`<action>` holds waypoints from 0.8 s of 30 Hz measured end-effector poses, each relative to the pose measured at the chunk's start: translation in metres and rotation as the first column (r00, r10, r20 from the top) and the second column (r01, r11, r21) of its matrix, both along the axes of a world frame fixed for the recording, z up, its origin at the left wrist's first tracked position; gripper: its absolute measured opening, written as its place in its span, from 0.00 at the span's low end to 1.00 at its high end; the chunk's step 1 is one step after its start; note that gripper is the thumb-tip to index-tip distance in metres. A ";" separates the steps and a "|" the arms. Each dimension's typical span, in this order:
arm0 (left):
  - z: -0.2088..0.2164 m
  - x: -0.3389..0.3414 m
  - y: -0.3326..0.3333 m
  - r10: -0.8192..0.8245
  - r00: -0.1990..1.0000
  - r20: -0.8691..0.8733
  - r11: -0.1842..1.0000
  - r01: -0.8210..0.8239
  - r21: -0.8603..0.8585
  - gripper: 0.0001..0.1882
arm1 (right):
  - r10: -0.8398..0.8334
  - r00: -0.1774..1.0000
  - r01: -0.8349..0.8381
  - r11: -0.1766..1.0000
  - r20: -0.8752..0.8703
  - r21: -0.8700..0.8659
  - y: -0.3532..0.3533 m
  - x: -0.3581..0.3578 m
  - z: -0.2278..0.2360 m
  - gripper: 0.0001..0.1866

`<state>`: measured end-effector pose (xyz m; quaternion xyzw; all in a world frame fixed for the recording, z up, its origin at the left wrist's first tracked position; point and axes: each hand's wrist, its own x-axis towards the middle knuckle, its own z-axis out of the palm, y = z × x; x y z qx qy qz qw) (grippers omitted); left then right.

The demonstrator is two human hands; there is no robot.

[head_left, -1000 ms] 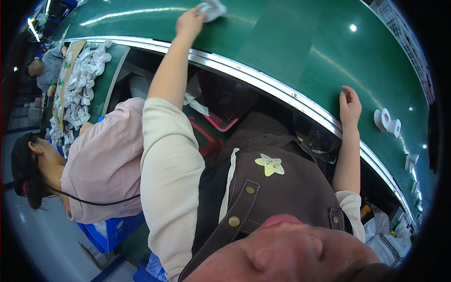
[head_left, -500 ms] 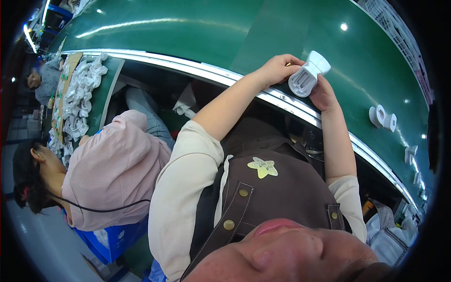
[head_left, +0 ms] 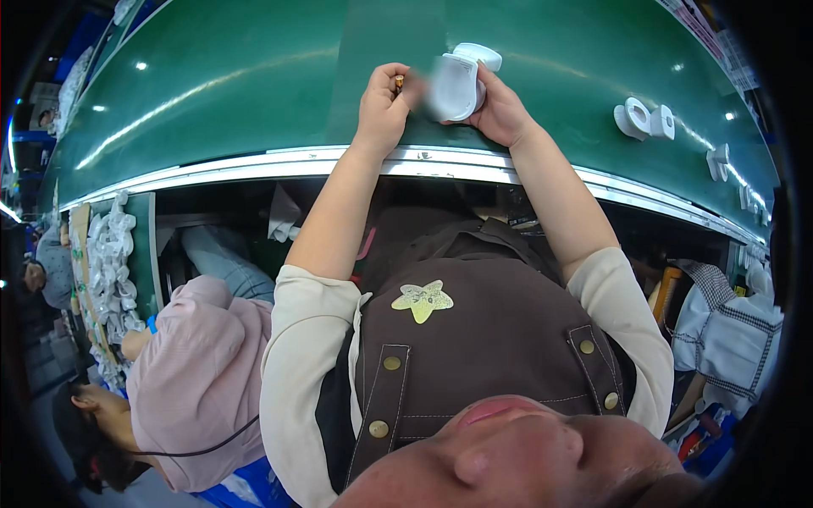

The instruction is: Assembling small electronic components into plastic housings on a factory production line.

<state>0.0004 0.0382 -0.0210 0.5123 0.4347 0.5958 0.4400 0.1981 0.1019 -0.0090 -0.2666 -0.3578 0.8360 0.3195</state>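
A white plastic housing [head_left: 455, 88] with a hollow, rounded face and a wider end piece is held above the green bench, tilted toward me. My right hand [head_left: 501, 108] is closed round its right side and lower edge. Just left of the housing, my left hand [head_left: 385, 106] is apart from it, fingers curled. A small gold-coloured piece [head_left: 399, 83] shows at these fingers; whether it is held or worn as a ring I cannot tell. The left fingertips are smeared by motion.
Similar white plastic pieces [head_left: 641, 118] stand on the green bench [head_left: 254, 93] to the right, with several more [head_left: 718, 162] further along. A metal rail [head_left: 288, 161] edges the bench. At left a co-worker in a pink top [head_left: 203, 372] sits by heaped white parts [head_left: 110, 262].
My left hand has come away from the housing toward the left. The housing has turned in my right hand, now showing its hollow face. The whole view has swung round.
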 end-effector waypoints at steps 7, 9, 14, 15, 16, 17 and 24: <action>-0.001 0.006 -0.005 0.133 0.986 -0.096 0.986 -0.122 0.118 0.09 | 0.032 0.999 -0.032 0.999 0.005 0.018 0.005 0.000 -0.011 0.30; 0.000 0.009 -0.007 0.174 0.976 -0.131 0.976 -0.152 0.158 0.09 | 0.017 1.000 -0.017 1.000 -0.004 0.013 0.005 -0.001 -0.013 0.29; 0.002 0.013 -0.017 0.278 0.928 -0.246 0.956 -0.243 0.162 0.09 | 0.007 1.000 -0.008 0.999 0.022 0.050 0.007 0.000 -0.023 0.27; 0.000 0.014 -0.016 0.316 0.909 -0.271 0.938 -0.257 0.233 0.09 | 0.038 0.999 -0.039 0.995 0.009 0.088 0.008 0.001 -0.025 0.27; -0.001 0.015 -0.016 0.355 0.888 -0.293 0.916 -0.268 0.299 0.08 | 0.042 0.999 -0.043 0.995 0.010 0.086 0.007 0.000 -0.025 0.27; -0.001 0.014 -0.014 0.357 0.887 -0.293 0.916 -0.271 0.297 0.08 | 0.025 0.999 -0.028 0.993 0.029 0.117 0.005 -0.001 -0.024 0.27; 0.008 0.025 -0.010 0.493 0.720 -0.489 0.800 -0.154 0.579 0.12 | 0.051 0.995 -0.066 0.981 0.086 0.184 0.000 -0.001 -0.022 0.32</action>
